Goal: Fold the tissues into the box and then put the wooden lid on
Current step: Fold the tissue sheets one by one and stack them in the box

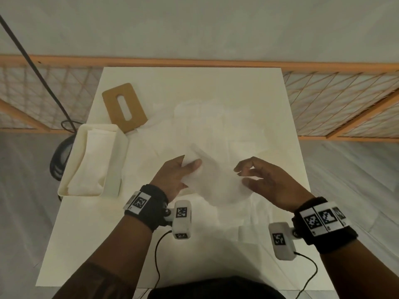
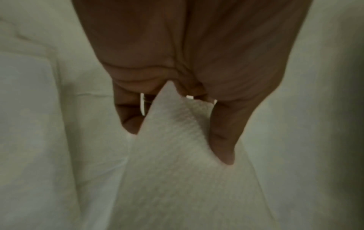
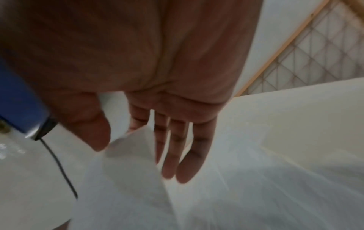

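Tissue, a thin white sheet (image 1: 218, 182), hangs lifted between the two hands above the middle of the white rectangular surface (image 1: 287, 169) in the head view. The left hand (image 1: 174, 175) pinches the sheet's left edge between thumb and curled fingers. The right hand (image 1: 265, 180) sits at the sheet's right edge with fingers bent over it and the thumb below; whether it grips is hard to tell from here. More loose white tissues (image 1: 216, 124) lie spread flat on the far half of the surface. The cream open-topped rectangular box (image 1: 112, 182) stands at the left edge, with folded white tissue (image 1: 90, 165) inside. The light-brown wooden lid with an oval slot (image 1: 124, 106) lies flat just beyond the box, partly over a tissue.

From the left wrist, the left hand (image 2: 177, 62) has its thumb (image 2: 224, 140) pressed onto the textured sheet (image 2: 177, 155), a corner poking up between thumb and fingers.

From the right wrist, the right hand (image 3: 157, 77) shows long, nearly straight fingers (image 3: 185, 155), the sheet's corner (image 3: 130, 149) caught between index finger and thumb (image 3: 92, 130).
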Available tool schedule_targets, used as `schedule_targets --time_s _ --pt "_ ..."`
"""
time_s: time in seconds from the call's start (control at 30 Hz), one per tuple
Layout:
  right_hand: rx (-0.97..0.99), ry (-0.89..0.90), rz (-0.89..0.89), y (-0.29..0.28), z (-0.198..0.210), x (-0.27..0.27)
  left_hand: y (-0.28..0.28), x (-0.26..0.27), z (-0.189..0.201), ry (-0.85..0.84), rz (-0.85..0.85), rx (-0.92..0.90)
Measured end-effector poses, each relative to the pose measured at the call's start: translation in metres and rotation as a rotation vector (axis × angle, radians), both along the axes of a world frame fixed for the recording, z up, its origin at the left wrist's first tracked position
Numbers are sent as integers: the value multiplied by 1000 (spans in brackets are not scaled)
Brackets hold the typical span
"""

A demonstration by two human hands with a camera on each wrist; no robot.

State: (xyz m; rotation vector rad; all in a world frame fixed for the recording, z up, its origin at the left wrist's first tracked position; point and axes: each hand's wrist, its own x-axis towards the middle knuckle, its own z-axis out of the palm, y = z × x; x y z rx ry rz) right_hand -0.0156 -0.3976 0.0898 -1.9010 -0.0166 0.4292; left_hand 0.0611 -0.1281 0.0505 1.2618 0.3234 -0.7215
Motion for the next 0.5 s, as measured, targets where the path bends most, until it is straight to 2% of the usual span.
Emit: schedule_targets --time_s 0.03,0.1,0.17,0.27,0.4,0.5 --pt "16 48 -74 2 -3 -3 2 -1 1 -40 6 3" --pt "179 194 -218 7 -13 -7 4 -6 3 -108 44 24" --pt "287 247 -275 14 -19 -11 5 -10 4 -152 76 53" --pt "167 159 -309 19 -20 -10 10 -13 0 -170 72 95" --pt "124 152 -257 16 -14 -6 21 -12 -5 -341 -116 259" --pt "86 145 -227 12 -8 -4 20 -12 -1 -459 -153 311"
